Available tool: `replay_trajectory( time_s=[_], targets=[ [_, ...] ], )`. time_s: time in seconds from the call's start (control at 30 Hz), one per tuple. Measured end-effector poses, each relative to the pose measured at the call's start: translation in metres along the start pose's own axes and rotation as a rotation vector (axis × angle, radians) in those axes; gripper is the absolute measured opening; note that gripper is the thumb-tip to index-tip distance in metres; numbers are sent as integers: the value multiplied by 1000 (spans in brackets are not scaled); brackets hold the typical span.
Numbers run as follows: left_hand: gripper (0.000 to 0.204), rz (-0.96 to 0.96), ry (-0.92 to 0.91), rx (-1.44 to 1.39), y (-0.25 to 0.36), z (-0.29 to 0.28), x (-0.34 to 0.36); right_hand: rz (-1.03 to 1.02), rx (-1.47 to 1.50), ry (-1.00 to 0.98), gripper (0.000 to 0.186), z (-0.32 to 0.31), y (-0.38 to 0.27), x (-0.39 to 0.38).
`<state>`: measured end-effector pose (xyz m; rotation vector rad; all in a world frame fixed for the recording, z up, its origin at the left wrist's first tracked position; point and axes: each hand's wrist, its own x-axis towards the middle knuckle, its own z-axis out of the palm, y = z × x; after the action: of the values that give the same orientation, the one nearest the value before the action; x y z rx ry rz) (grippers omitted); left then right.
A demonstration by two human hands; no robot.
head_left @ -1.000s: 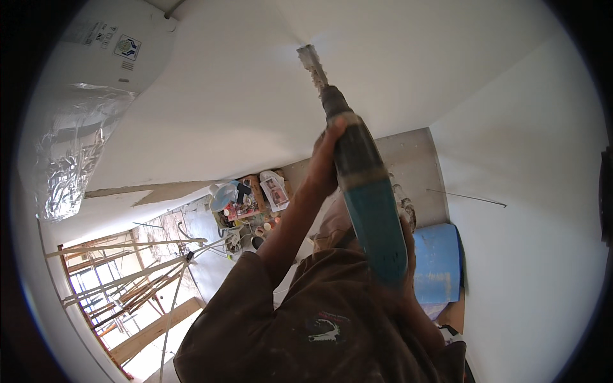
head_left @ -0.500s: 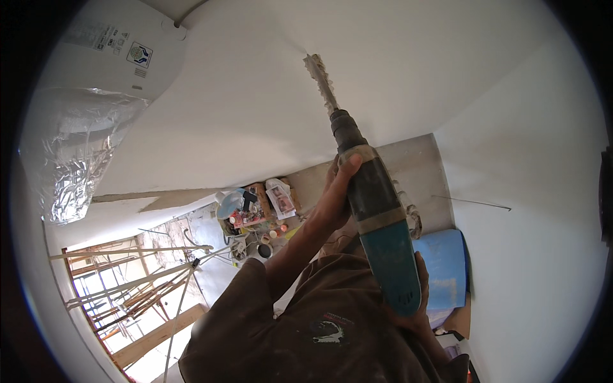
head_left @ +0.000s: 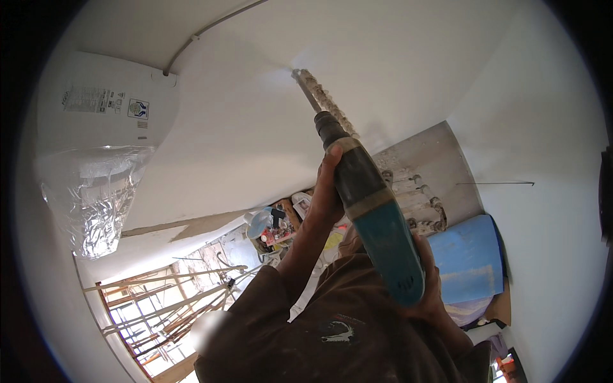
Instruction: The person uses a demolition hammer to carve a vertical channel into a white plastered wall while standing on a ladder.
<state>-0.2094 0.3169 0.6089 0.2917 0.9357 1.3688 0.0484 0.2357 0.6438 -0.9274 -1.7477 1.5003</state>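
Observation:
My left hand point(head_left: 329, 175) is wrapped round the front of a long black and teal power drill point(head_left: 383, 236), its thumb on the band behind the nose. My right hand point(head_left: 428, 281) grips the drill's rear, partly hidden behind the casing. A long metal bit point(head_left: 310, 96) points away from me, its tip at the upper end of a rough, chipped channel point(head_left: 332, 105) in the white surface point(head_left: 249, 108); whether it touches is hard to tell. My dark brown shirt point(head_left: 364, 338) fills the lower middle, below the drill.
A white, plastic-wrapped unit point(head_left: 108, 102) hangs at upper left near a cable point(head_left: 195, 37). Bamboo poles point(head_left: 159, 281) cross a bright opening at lower left. Assorted containers point(head_left: 262, 223) stand behind my left arm. A blue sheet point(head_left: 463, 255) and a thin rod point(head_left: 498, 183) are at right.
The view has shifted, so the room's contents sit differently. The drill's nose has swung left relative to the channel, which now shows to the right of the bit. Both hands keep their hold.

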Motion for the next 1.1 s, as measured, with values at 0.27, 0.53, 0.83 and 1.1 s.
replay_trajectory(
  time_s=[0.27,0.53,0.83,1.1],
  targets=[
    [60,13,83,77,14,15,21,90,110,28,98,5,12,26],
    [55,-27,-21,0,-23,16,-2,31,-92,28,99,-22,2,-14],
    [54,20,44,50,-18,25,1,110,112,-7,98,-17,19,-22],
    [54,3,19,19,-9,16,9,58,-22,42,106,-8,19,-13]
  ],
)
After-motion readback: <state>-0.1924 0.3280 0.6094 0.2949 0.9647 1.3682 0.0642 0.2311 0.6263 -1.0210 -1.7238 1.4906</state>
